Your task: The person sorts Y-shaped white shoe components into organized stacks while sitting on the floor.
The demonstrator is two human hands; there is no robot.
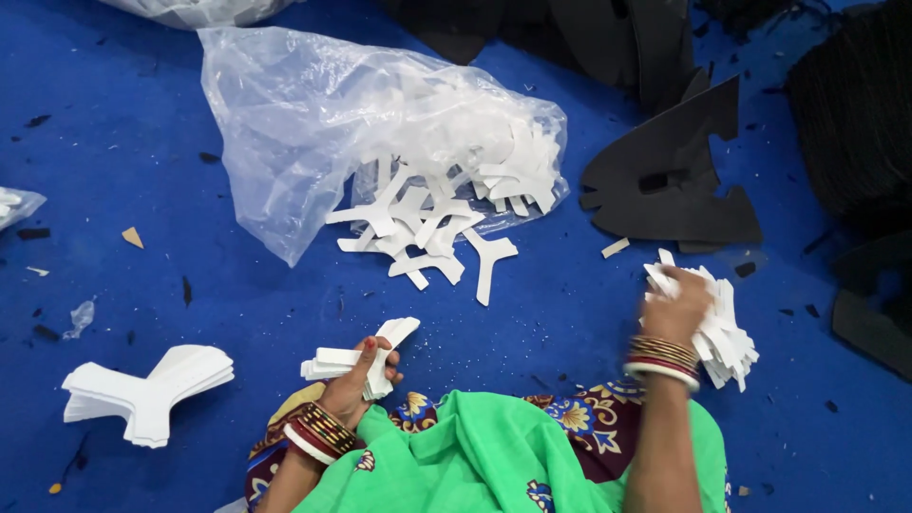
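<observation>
My left hand grips a small stack of white Y-shaped cutouts just above my lap. My right hand rests on a larger fanned stack of the same white pieces lying on the blue surface at the right; its fingers curl over the stack's top edge. Loose white Y-shaped cutouts spill from a clear plastic bag ahead of me, out of reach of both hands. Bangles circle both wrists.
A neat stack of white Y-shaped pieces lies at the lower left. Black foam cutouts sit at the upper right, with more dark material along the right edge. Green and patterned cloth covers my lap. Small scraps dot the blue surface.
</observation>
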